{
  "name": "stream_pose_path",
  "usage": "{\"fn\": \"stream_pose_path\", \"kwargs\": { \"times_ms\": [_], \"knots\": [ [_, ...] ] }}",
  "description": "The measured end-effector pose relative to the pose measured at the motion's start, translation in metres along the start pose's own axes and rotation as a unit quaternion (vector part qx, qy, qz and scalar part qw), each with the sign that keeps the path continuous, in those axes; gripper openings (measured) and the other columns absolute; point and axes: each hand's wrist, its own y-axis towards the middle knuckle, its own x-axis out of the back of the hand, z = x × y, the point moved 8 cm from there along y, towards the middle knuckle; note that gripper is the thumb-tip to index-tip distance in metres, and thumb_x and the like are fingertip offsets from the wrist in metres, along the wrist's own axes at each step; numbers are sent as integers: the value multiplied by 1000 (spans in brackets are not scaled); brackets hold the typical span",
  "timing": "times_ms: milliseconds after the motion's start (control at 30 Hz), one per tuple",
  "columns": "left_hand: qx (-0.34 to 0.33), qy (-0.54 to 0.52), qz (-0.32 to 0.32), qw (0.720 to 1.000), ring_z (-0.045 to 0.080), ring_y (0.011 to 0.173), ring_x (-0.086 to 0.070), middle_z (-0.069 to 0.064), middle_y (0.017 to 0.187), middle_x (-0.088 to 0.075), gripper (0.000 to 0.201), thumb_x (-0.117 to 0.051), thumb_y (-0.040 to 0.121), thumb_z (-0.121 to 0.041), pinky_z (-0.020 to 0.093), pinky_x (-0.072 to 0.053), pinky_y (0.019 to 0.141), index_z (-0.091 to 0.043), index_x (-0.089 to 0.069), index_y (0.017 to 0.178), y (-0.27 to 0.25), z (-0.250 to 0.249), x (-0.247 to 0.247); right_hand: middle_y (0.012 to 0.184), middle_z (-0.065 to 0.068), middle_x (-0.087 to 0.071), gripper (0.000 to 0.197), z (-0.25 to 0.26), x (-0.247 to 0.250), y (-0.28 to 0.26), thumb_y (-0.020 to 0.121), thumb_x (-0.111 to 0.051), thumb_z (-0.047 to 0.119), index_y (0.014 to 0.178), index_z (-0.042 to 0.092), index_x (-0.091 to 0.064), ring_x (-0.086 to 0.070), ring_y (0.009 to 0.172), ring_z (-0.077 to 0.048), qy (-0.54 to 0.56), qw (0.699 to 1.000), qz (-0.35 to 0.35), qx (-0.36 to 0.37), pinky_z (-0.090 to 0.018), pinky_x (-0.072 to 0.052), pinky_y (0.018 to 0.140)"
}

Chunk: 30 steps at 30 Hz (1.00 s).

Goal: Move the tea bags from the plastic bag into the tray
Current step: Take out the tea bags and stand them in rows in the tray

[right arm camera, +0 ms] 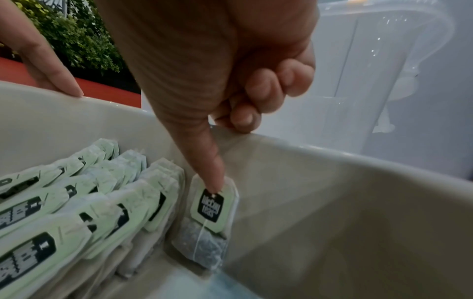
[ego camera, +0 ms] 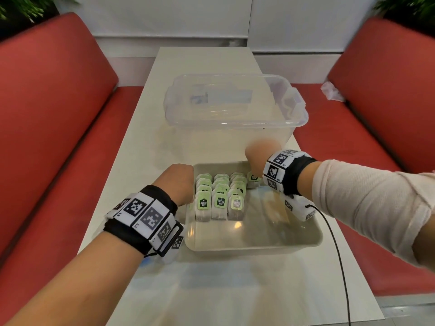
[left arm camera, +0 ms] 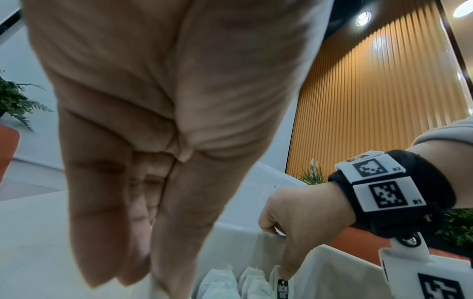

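Note:
A beige tray point(ego camera: 254, 245) lies on the white table before me. Three rows of green-tagged tea bags point(ego camera: 219, 198) stand in its far left part, also in the right wrist view point(right arm camera: 76, 202). One more tea bag point(right arm camera: 210, 206) stands alone against the far wall, right of the rows. My right hand point(ego camera: 253, 170) holds it by the tag's top. The thumb point(right arm camera: 215, 178) lies on the tag's front, and the other fingers curl at the rim. My left hand point(ego camera: 179, 182) points down at the tray's far left rim, and a straight fingertip point(right arm camera: 69, 89) touches it.
A big clear plastic bin point(ego camera: 235, 118) stands just beyond the tray, something flat inside it. Crumpled clear plastic point(ego camera: 332, 90) lies on the red bench point(ego camera: 353, 137) at right. Another red bench point(ego camera: 58, 114) runs along the left. A black cable point(ego camera: 336, 255) hangs from my right wrist.

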Motion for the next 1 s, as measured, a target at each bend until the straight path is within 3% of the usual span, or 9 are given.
{"fn": "stream_pose_path", "kwargs": {
  "times_ms": [200, 667, 833, 1000],
  "knots": [
    [4, -12, 0, 1000, 26, 115, -53, 13, 125, -56, 44, -57, 89, -13, 28, -43, 91, -3, -46, 130, -1, 1, 0, 62, 0, -42, 18, 3, 0, 0, 85, -55, 9, 69, 12, -48, -50, 70, -21, -11, 1000, -1, -3, -28, -40, 63],
    [0, -25, -6, 1000, 26, 116, -53, 12, 127, -55, 51, -62, 86, -15, 28, -42, 91, -4, -44, 132, -2, 3, 0, 63, 0, -43, 2, 2, -1, 0, 85, -58, 11, 83, 12, -57, -51, 71, -21, 2, 1000, 1, 2, -28, -41, 63],
    [1, -28, 1, 1000, 25, 114, -54, 12, 128, -55, 52, -63, 86, -14, 27, -43, 89, -4, -43, 132, -2, 4, -1, 63, 0, -43, 12, 4, -2, 3, 86, -56, 9, 94, 9, -64, -51, 71, -20, -1, 1000, 4, 0, -28, -41, 63],
    [1, -32, 3, 999, 25, 112, -55, 12, 128, -55, 53, -63, 85, -14, 26, -43, 86, -3, -42, 133, -1, 4, -2, 62, 0, -41, 12, 3, -2, 3, 87, -55, 8, 95, 8, -63, -50, 72, -21, -10, 1000, 9, 11, -29, -41, 64]
  ]
}}
